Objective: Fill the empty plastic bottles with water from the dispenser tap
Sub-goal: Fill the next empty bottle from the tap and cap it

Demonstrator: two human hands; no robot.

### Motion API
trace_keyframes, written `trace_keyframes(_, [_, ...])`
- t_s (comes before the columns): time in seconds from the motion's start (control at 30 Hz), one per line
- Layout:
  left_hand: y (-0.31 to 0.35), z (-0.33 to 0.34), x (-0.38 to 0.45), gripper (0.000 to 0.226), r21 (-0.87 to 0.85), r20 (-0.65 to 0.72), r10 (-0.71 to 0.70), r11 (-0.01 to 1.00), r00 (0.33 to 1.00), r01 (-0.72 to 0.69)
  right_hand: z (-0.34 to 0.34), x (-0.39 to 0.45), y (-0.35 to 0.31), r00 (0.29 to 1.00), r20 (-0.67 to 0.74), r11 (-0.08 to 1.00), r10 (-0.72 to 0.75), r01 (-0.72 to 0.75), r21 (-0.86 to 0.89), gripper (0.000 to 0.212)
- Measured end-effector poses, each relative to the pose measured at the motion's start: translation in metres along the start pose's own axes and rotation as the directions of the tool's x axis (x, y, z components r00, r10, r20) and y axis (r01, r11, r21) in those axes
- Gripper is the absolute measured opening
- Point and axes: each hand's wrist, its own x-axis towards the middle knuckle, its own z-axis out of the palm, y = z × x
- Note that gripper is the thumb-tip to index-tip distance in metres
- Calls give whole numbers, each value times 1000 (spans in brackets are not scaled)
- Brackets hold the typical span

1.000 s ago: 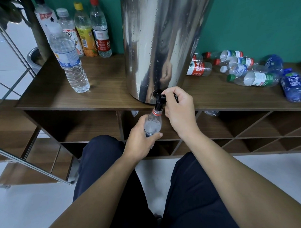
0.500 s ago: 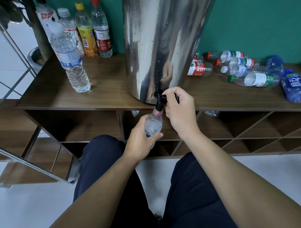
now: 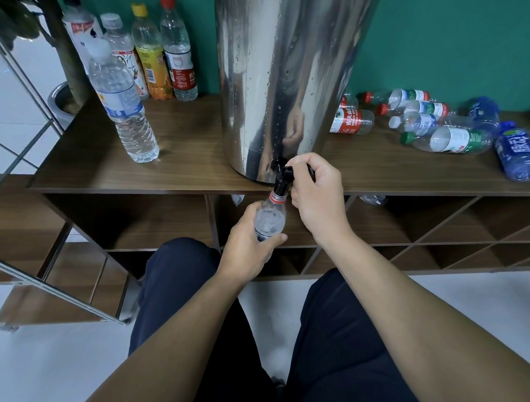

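The left hand (image 3: 250,245) is gripping the plastic bottle (image 3: 269,223) with its mouth right under the dispenser tap (image 3: 281,179) to catch water, while the right hand (image 3: 315,196) is curling its fingers (image 3: 304,166) around the tap's lever, apparently holding it open.

A teal wall (image 3: 443,41) backs a dark wooden shelf unit (image 3: 183,168) on pale floor (image 3: 41,367).

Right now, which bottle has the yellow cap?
The orange-labelled bottle standing at the back left of the shelf. Its upright neighbours have red, white or dark caps.
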Motion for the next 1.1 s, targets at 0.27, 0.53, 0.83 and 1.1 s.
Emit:
trace_keyframes(0.27, [-2,1,2,74,-3,-4,11,1000,1000,-11,0,0,-1,1000,-4,1000,2,-2,1,25])
trace_keyframes(0.53, [-4,1,2,73,-18,-4,6,1000,1000,-6,1,0,-2,1000,-12,1000,9,-9,7,26])
trace_keyframes(0.83, [-3,1,2,74,-3,-2,9,1000,1000,-9,0,0,-2,1000,-8,1000,5,-5,0,25])
trace_keyframes(1.1, [-1,1,1,72,-2,-5,12,1000,1000,-12,0,0,-2,1000,-2,1000,6,-6,-10,25])
